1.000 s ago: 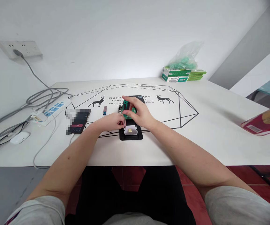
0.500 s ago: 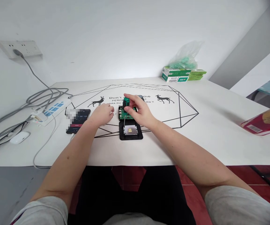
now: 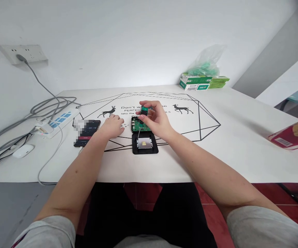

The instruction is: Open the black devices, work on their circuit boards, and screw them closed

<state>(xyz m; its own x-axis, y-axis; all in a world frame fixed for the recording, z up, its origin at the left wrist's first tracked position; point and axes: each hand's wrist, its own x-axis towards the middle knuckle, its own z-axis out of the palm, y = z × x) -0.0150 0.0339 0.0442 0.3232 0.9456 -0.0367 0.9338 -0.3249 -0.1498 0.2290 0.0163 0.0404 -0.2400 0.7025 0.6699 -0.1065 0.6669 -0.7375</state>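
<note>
Right hand (image 3: pixel 158 119): over the board (image 3: pixel 145 129), fingers wrapped round the screwdriver (image 3: pixel 144 110).
Screwdriver: axis slanting, tip at the board's near side.
Left hand (image 3: pixel 112 126): left of the board, fingers bent, grip unclear.
Bits (image 3: pixel 125 125): left of the board, nearer left hand.
</note>
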